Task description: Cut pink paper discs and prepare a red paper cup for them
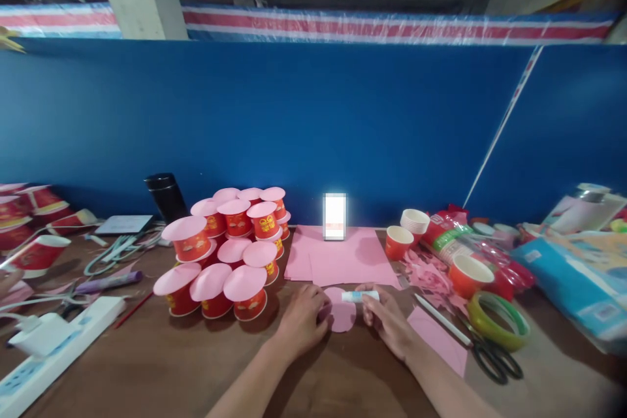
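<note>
A pink paper circle (341, 313) lies on the brown table (196, 372) just in front of me. My left hand (301, 323) rests on the circle's left edge with curled fingers pressing it down. My right hand (389, 320) is closed around a white and blue glue stick (360, 296), held sideways over the top of the circle. To the left stands a pile of red paper cups topped with pink discs (230, 251). Sheets of pink paper (337, 258) lie behind the circle.
A lit phone (335, 216) leans on the blue wall. Loose red cups (398, 242), pink scraps, black scissors (490, 353) and a green tape roll (497, 320) lie to the right. A white power strip (53, 346) and a black flask (165, 196) are at left.
</note>
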A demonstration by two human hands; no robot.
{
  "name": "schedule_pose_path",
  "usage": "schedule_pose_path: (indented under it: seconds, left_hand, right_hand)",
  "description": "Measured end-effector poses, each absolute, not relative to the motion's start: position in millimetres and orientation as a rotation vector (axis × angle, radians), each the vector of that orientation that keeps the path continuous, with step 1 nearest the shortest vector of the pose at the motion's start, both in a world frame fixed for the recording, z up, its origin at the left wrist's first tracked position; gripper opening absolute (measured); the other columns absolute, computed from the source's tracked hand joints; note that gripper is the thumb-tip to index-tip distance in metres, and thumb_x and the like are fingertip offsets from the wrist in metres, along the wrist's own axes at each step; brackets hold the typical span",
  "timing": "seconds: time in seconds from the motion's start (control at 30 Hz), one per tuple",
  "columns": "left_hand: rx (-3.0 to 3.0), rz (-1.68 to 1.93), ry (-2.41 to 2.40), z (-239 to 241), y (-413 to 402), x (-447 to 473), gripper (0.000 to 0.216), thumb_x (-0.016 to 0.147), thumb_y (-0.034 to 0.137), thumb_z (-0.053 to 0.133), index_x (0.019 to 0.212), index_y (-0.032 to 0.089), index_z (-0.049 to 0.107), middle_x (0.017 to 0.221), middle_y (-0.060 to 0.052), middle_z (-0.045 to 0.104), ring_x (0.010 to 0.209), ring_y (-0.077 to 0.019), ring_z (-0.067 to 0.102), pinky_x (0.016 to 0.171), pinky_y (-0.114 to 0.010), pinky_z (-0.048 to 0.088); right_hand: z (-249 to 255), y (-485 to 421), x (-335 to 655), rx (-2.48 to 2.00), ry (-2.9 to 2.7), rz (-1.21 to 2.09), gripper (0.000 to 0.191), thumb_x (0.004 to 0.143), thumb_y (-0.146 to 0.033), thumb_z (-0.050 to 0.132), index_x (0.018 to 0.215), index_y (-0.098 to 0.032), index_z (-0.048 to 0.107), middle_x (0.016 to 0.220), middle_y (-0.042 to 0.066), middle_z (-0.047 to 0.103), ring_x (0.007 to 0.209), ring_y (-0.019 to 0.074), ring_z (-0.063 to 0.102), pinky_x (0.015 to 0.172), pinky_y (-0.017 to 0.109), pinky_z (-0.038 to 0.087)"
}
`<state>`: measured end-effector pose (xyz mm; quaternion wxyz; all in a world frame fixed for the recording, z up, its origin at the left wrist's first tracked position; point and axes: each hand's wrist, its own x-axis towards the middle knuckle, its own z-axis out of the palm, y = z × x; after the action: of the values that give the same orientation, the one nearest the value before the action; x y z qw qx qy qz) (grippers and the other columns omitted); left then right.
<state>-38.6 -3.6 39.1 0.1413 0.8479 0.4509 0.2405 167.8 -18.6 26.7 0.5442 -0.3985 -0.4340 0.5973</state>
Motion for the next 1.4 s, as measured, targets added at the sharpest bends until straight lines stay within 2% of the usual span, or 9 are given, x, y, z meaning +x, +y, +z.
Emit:
schedule_pose_path:
  seconds: [0.33,1.17,1.4]
  left_hand:
    - [2.415,0.713,1.289,31,1,-38,0.013,0.078,0.025,0.052,0.087,0.023,0.060,0.094,-0.005,0.058,0.091,-0.0214,0.050,0.079,-0.034,0.039]
    - [2.324,0.768,1.317,28,4,-36,0.015,0.075,0.016,0.052,0.085,0.023,0.061,0.092,-0.004,0.058,0.089,-0.0209,0.049,0.081,-0.035,0.038]
    - [2.321,0.765,1.310,26,7,-36,0.017,0.076,0.016,0.052,0.088,0.023,0.063,0.092,-0.003,0.060,0.089,-0.0202,0.051,0.081,-0.035,0.038]
  right_hand:
    - [30,-22,163,-0.990,-1.033,1.390,0.031,0.077,-0.049,0.062,0.078,-0.018,0.061,0.050,-0.006,0.041,0.044,0.0072,0.034,0.043,0.021,0.026]
    - [30,-21,165,-0.969,-0.840,1.480,0.026,0.076,-0.042,0.067,0.084,-0.018,0.064,0.055,-0.004,0.046,0.047,0.0055,0.038,0.043,0.018,0.031]
    - [30,-19,167,-0.972,-0.834,1.478,0.028,0.078,-0.042,0.065,0.092,-0.017,0.064,0.058,-0.004,0.048,0.049,0.0058,0.041,0.045,0.018,0.033]
